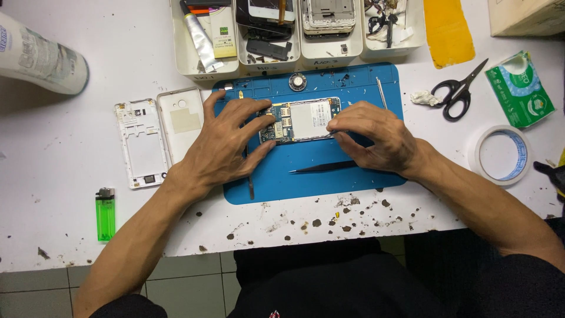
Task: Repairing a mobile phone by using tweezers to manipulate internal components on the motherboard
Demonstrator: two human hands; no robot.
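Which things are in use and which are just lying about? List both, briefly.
In use: left hand and right hand on the opened phone; blue mat; tweezers.

Lying about: back cover, white frame, lighter, scissors, tape roll, tissue pack, parts trays.

Small electronics repair bench, phone servicing. Indicators: blue silicone work mat (329, 176) on a stained white table (53, 153); white sorting trays (329, 56) stocked with phone frames, batteries and loose parts; opened phone (300, 119) with exposed circuit board; detached white covers (141, 141); tweezers (323, 167), scissors (459, 91), tape roll (501, 155).
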